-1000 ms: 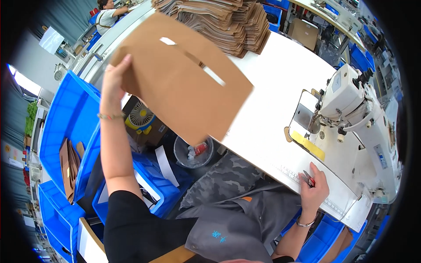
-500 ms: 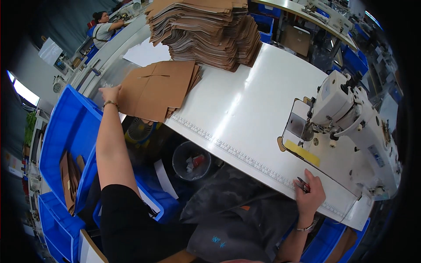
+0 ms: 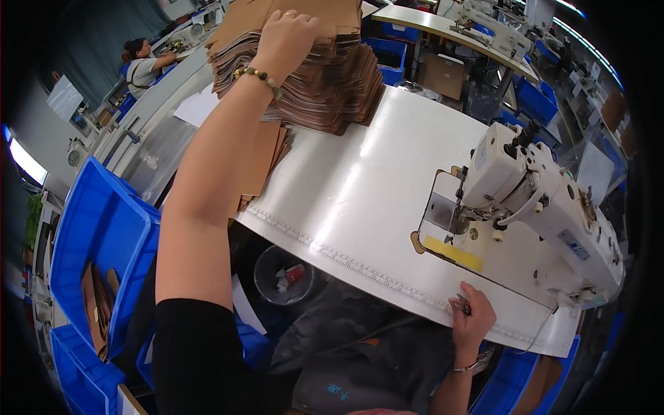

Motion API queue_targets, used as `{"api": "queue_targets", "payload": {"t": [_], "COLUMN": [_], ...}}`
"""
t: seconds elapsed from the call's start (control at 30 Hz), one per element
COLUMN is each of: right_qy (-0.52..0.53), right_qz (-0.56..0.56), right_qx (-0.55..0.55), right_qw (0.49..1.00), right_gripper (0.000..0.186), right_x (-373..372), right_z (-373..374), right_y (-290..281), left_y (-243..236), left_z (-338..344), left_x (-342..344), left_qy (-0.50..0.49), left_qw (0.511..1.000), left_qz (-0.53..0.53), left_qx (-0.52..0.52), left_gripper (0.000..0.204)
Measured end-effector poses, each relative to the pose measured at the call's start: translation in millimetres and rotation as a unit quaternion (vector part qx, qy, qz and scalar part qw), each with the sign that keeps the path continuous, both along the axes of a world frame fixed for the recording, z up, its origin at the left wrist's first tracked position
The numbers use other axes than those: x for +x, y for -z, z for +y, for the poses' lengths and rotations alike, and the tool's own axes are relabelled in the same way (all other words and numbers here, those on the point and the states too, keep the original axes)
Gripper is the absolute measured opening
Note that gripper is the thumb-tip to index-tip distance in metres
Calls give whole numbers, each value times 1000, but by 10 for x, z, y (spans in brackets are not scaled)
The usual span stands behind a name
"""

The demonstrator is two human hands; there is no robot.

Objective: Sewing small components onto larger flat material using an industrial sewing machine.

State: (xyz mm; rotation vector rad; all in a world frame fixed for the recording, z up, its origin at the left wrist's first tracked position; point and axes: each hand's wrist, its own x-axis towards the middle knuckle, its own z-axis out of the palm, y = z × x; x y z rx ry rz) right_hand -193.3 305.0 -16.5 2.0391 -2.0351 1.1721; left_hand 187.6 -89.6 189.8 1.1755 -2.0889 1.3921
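My left hand (image 3: 287, 41) reaches onto the tall stack of brown sheet pieces (image 3: 332, 97), its fingers curled onto a top piece; their tips are partly hidden. Under my forearm, a smaller pile of brown pieces (image 3: 261, 166) lies at the table's left edge, partly covered. Closed around small thread snips (image 3: 462, 304), my right hand (image 3: 474, 318) rests at the front edge of the white table (image 3: 380, 207), along its printed ruler. Just beyond it stands a white sewing machine (image 3: 505, 180) with a yellow strip (image 3: 453, 252) on its bed.
Blue bins (image 3: 97, 207) line my left side, one holding brown pieces. A bucket (image 3: 263, 270) sits below the table edge; another blue bin (image 3: 512, 377) is at lower right. Behind are a co-worker (image 3: 142, 69) at a machine and another worktable (image 3: 436, 28).
The large brown piece my left hand held has come down onto the smaller pile. That hand has since moved up and right onto the tall stack. My right hand still holds the snips.
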Motion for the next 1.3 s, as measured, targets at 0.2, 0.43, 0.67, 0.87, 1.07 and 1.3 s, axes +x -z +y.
{"api": "queue_targets", "payload": {"t": [0.2, 0.43, 0.67, 0.87, 1.07, 1.3], "right_qy": [2, 2, 2, 2, 6, 5], "right_qz": [-83, -13, 8, 0, 16, 30], "right_qx": [8, 6, 25, 30, 19, 28], "right_qw": [997, 1000, 1000, 1000, 1000, 999], "right_gripper": [34, 38, 40, 42, 42, 42], "right_x": [1, 7, 22, 48, 31, 27], "right_z": [13, -4, -6, -8, -18, -9], "right_y": [-27, -25, -35, -60, -32, -45], "left_y": [-53, -144, -245, -301, -260, -187], "left_z": [-133, -147, -314, -344, -224, -134], "left_x": [-51, 20, 147, 234, -20, -247], "left_qy": [-73, 5, 29, -13, 101, 16], "left_qw": [991, 973, 925, 877, 879, 961], "left_qz": [77, 190, 341, 413, 386, 205], "left_qx": [86, 133, 167, 243, 262, 185], "left_gripper": [17, 25, 22, 34, 40, 34]}}
